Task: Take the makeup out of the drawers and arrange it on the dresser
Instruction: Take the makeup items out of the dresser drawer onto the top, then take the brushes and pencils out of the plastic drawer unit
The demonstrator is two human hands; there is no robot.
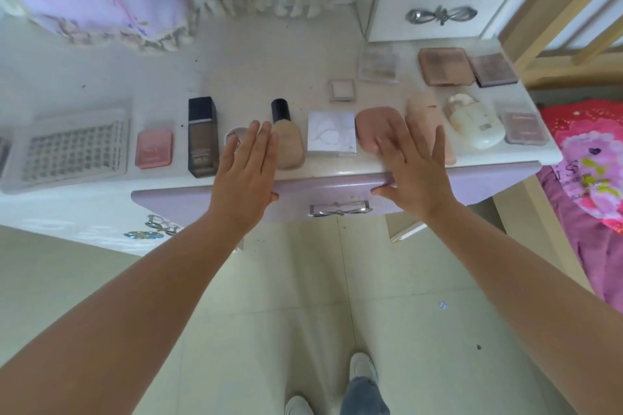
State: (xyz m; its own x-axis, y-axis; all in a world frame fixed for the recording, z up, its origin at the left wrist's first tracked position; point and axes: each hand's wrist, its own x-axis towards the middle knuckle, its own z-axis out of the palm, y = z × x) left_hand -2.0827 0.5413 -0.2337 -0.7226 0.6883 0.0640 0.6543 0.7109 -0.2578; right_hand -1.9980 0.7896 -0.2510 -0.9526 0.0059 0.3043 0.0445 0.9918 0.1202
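Two bare hands reach over the front edge of a white table (256,71), fingers straight and holding nothing. The left hand (244,165) partly covers a small round pinkish item, its thumb on the top edge of the lilac drawer front (488,184). The right hand (413,168) lies across a dusty-pink compact (372,126) and a peach case (421,111) (thumb also at the drawer edge). Between the hands lie a beige foundation bottle (286,138), black cap pointing away, long axis front to back, and a white square compact (332,133). Left of them a dark square bottle (201,136) also lies cap-away, beside a pink compact (154,149) and a clear organiser tray (72,150). Palettes sit farther right.
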